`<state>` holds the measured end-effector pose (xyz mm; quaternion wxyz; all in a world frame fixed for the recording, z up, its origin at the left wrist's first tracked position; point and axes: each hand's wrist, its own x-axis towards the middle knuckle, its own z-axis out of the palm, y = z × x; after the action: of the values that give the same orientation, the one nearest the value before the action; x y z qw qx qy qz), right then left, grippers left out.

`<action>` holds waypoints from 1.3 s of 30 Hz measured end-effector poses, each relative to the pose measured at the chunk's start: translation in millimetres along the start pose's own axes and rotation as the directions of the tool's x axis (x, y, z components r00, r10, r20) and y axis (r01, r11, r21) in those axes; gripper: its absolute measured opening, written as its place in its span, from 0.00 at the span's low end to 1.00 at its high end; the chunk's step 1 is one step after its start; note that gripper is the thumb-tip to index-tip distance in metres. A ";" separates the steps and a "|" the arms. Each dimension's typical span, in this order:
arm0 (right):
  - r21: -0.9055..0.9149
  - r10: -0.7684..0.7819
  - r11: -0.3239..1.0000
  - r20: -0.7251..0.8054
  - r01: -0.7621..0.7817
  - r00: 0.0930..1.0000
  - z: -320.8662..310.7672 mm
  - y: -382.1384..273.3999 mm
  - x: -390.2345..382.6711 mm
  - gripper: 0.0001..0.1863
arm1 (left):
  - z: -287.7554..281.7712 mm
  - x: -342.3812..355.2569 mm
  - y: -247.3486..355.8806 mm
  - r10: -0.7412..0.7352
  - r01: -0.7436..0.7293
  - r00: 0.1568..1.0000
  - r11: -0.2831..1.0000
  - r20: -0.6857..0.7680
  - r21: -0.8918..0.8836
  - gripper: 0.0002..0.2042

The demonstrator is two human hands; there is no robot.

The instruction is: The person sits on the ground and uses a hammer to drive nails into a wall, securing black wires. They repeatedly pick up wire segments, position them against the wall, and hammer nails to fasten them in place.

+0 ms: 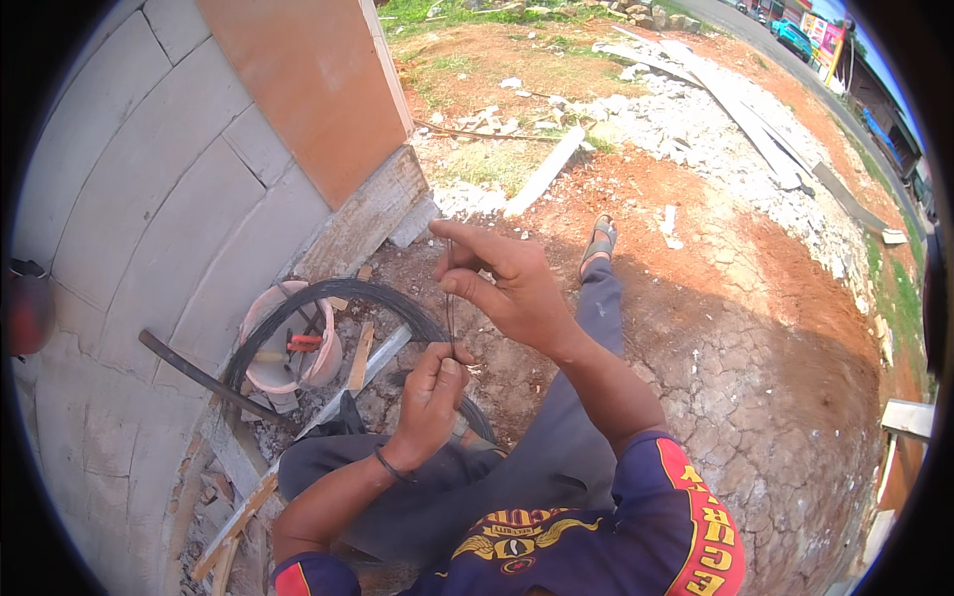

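A thin dark wire (450,320) runs upright between my two hands, in what looks like a narrow loop. Its lower end is pinched in the closed fingers of my left hand (427,399), above my bent leg. Higher up, my right hand (507,288) has the upper part between thumb and fingers, with the index finger stretched out to the left. A large coil of black wire (383,291) lies on the ground just left of my hands, partly over a pale pink bucket (333,366). Inside the bucket are tools, one with a red handle (304,343).
A block wall (149,189) rises at the left beside an orange-brown panel (308,89). A metal pipe (214,382) leans near the bucket. Wood strips (362,356) lie around it. Cracked soil (735,397) spreads right, with rubble (686,119) and long planks (740,114) beyond.
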<state>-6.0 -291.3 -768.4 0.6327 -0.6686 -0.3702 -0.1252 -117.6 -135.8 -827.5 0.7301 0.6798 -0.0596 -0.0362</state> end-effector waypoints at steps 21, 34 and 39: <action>0.632 0.609 0.638 -0.062 -0.441 0.791 20.2 -9.9 -65.7 0.21 | -284.6 -89.0 -31.7 -0.244 0.569 0.822 0.406 -0.515 0.715 0.12; 0.544 0.670 0.617 0.018 -0.569 0.742 35.8 1.7 -76.2 0.21 | -295.6 -222.6 -257.9 -0.082 0.791 0.505 0.444 -0.859 0.422 0.20; 0.502 0.650 0.645 0.035 -0.576 0.759 47.6 0.8 -77.9 0.20 | -254.4 -232.3 -253.2 -0.036 0.767 0.493 0.490 -0.869 0.414 0.25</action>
<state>-73.9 -272.8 -826.5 0.8088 -0.5626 -0.0922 0.1443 -305.9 128.3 -1106.1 0.2726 0.8541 0.4330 0.0932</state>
